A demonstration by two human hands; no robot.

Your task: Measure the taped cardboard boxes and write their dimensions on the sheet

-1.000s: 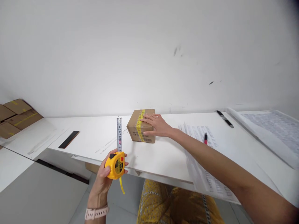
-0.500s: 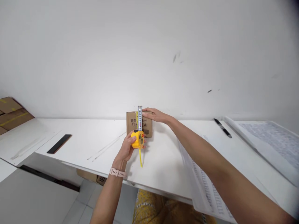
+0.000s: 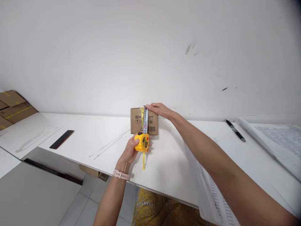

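Observation:
A small brown cardboard box (image 3: 136,127) with printed marks and a barcode stands on the white table against the wall. My left hand (image 3: 130,150) is closed around a yellow tape measure (image 3: 141,142) just in front of it. The tape's metal blade (image 3: 145,121) runs up the box's printed face to the top edge, beside a strip of yellow tape. There my right hand (image 3: 161,110) rests at the box's top right, its fingertips pinching the blade's hook end. A yellow strap (image 3: 144,161) hangs from the tape measure's case.
A black flat bar (image 3: 61,139) lies to the left. On the right are a black pen (image 3: 235,131), a stack of printed papers (image 3: 275,141) and a clear-covered sheet (image 3: 207,188) under my right forearm. Cardboard boxes (image 3: 17,110) stand far left.
My right fingertips have moved from the box's top edge onto the blade's end. The blade now lies closer against the box, its end lower at the top edge. The view has shifted slightly.

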